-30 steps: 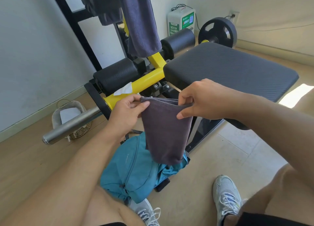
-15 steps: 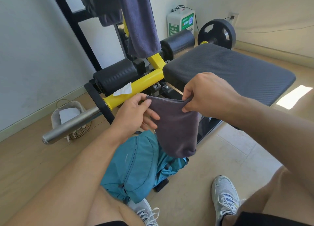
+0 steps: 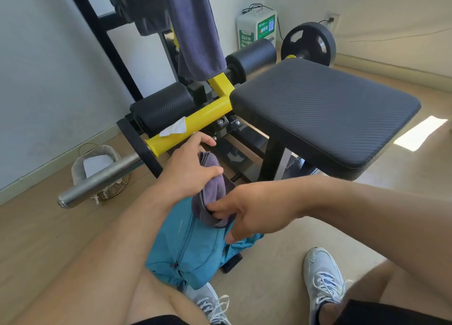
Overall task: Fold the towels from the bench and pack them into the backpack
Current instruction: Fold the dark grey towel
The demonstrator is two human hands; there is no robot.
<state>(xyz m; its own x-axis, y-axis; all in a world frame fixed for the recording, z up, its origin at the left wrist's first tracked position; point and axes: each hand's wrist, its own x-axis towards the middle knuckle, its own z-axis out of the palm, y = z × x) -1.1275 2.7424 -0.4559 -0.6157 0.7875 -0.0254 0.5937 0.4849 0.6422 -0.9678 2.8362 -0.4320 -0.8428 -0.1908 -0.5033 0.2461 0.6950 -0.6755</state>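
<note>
Both hands have dropped in the last second: the folded grey towel (image 3: 211, 190), earlier held up flat between them, now sits bunched just above the mouth of the teal backpack (image 3: 195, 246) at 6 o'clock. The left hand (image 3: 188, 168) grips its upper part; the right hand (image 3: 247, 212) pinches its lower end. Folding looks finished and packing begins, while another towel (image 3: 195, 31) hangs at 12 o'clock.
</note>
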